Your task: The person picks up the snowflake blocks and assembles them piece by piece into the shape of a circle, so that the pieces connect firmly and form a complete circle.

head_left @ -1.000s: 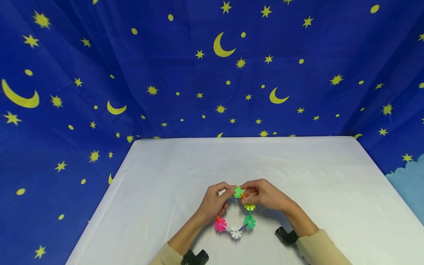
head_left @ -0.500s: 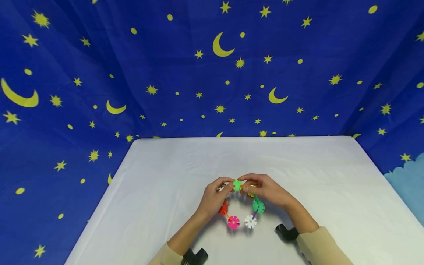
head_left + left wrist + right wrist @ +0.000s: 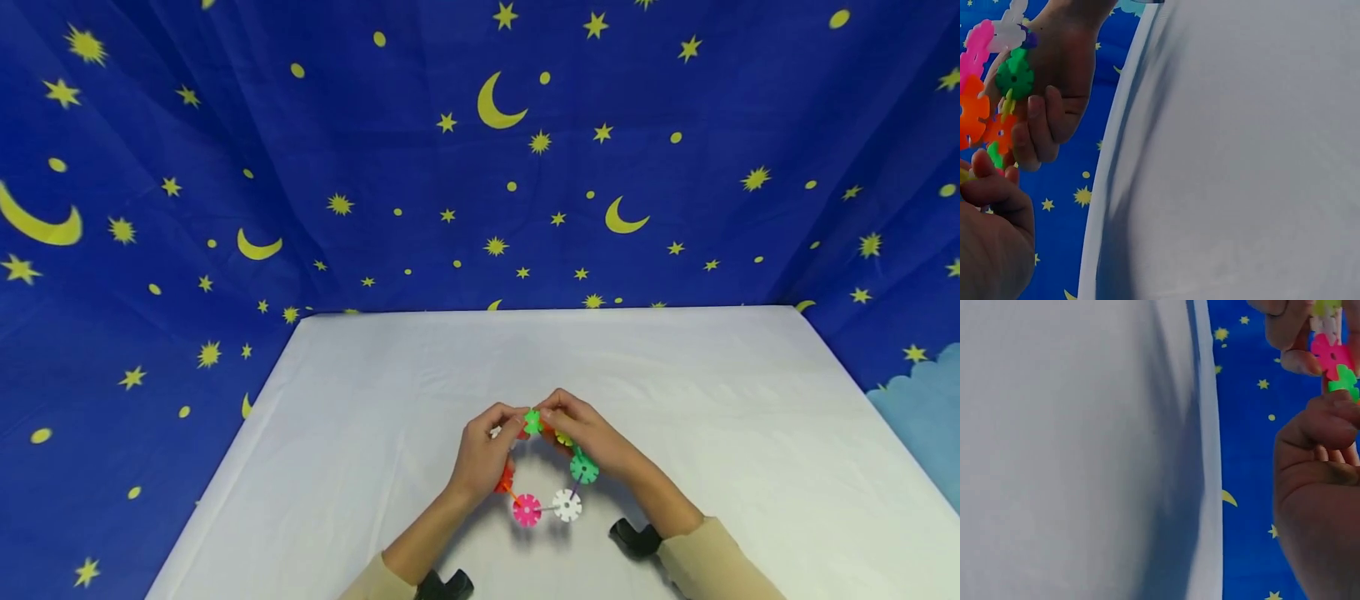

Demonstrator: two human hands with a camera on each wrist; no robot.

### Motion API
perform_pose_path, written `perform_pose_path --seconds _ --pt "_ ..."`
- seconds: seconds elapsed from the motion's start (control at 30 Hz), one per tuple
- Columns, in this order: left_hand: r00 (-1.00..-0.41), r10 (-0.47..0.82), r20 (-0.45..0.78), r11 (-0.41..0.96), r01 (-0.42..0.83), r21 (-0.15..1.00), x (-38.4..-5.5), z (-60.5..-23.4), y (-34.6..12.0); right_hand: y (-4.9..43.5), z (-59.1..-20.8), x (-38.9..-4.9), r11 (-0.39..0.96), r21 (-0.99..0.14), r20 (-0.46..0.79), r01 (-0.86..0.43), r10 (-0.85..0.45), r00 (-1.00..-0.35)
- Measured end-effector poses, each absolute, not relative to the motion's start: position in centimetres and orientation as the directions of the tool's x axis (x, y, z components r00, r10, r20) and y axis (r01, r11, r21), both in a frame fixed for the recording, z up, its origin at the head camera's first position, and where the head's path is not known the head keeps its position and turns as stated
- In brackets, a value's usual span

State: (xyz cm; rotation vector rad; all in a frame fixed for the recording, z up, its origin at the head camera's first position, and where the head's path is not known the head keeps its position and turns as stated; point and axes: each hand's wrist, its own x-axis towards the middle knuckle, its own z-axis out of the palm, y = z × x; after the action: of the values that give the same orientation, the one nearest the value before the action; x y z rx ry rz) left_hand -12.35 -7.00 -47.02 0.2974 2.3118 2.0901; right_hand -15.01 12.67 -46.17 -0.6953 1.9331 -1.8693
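Observation:
A ring of notched plastic snowflake discs (image 3: 567, 506) is held up above the table, between both hands. My left hand (image 3: 482, 454) pinches its upper left part, where a pink disc (image 3: 1329, 355) shows in the right wrist view. My right hand (image 3: 596, 435) pinches the upper right part, by an orange disc (image 3: 1000, 132). Between the two sets of fingertips sits a bright green disc (image 3: 532, 422). Below hang a red-orange disc (image 3: 505, 477), a pink disc (image 3: 527, 510) and a teal-green disc (image 3: 584, 468). Fingers hide some of the upper discs.
A white cloth covers the table (image 3: 375, 392). Blue curtains (image 3: 420, 167) with yellow stars and moons stand behind it and at the sides. Black wrist-worn devices (image 3: 636, 540) jut out by both beige sleeves (image 3: 716, 558).
The ring has risen and its lower discs have swung to the right. My right hand has turned and shifted slightly left, with its fingers closer around the orange disc. The left hand has barely moved.

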Motion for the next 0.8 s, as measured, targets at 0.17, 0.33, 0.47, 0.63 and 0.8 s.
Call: perform_pose_path --seconds 0.17,0.33,0.47,0.63,0.8 --pt "-0.977 0.189 0.1 0.128 0.125 0.984 -12.5 -47.0 -7.1 12.9 -47.1 -15.4 0.056 -0.996 0.025 -0.068 -0.56 -0.828" --pt "-0.97 0.229 0.076 0.206 0.125 0.97 -12.9 -47.0 -7.7 13.5 -47.0 -15.9 0.163 -0.985 -0.047 -0.051 -0.546 -0.836" --pt "-0.976 0.208 0.064 0.296 0.125 0.947 -13.4 -47.2 -8.2 14.2 -46.9 -16.2 0.225 -0.974 -0.12 -0.003 -0.534 -0.837" --pt "-0.986 0.161 0.038 0.311 0.088 0.946 -13.9 -47.3 -8.9 15.3 -46.7 -16.7 0.279 -0.96 -0.154 0.01 -0.499 -0.853" --pt "-0.981 0.193 0.011 0.338 0.077 0.938 -14.0 -47.5 -9.2 16.1 -47.0 -17.2 0.35 -0.935 -0.129 -0.054 -0.477 -0.869"
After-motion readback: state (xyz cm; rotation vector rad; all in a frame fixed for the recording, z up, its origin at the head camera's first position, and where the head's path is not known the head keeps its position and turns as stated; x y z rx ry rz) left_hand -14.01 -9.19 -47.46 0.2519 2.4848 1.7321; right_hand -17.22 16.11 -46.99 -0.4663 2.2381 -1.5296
